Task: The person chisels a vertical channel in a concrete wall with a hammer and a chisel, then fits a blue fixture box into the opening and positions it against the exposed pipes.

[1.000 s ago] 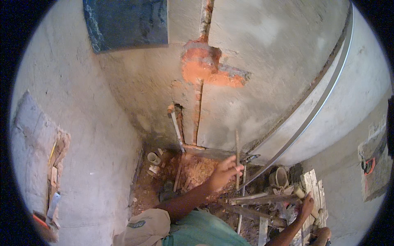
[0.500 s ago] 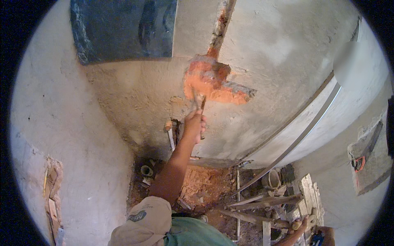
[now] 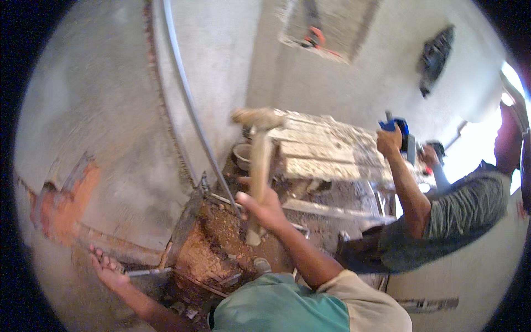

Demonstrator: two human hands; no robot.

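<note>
My right hand (image 3: 266, 209) is wrapped round the wooden handle of a hammer (image 3: 260, 160), held upright in front of me with its dusty, pale head at the top. Over at the lower left, my left hand (image 3: 113, 272) has its fingers curled beside the wall. A small dark end of a chisel (image 3: 123, 270) shows at the edge of that palm; the rest is hidden. Just above this hand, a rough hollow (image 3: 61, 213) of exposed orange brick is cut into the grey plaster.
A co-worker (image 3: 448, 218) at the right holds a blue power tool (image 3: 406, 133) over a dusty plank platform (image 3: 326, 146). A long grey pipe (image 3: 191, 102) leans along the wall. Orange rubble (image 3: 202, 254) covers the floor, with a bucket (image 3: 241, 156) beside the platform.
The view has swung right, bringing the co-worker and platform into full sight. My left hand has come away from the brick hollow with the chisel. The hammer is now raised in front of me.
</note>
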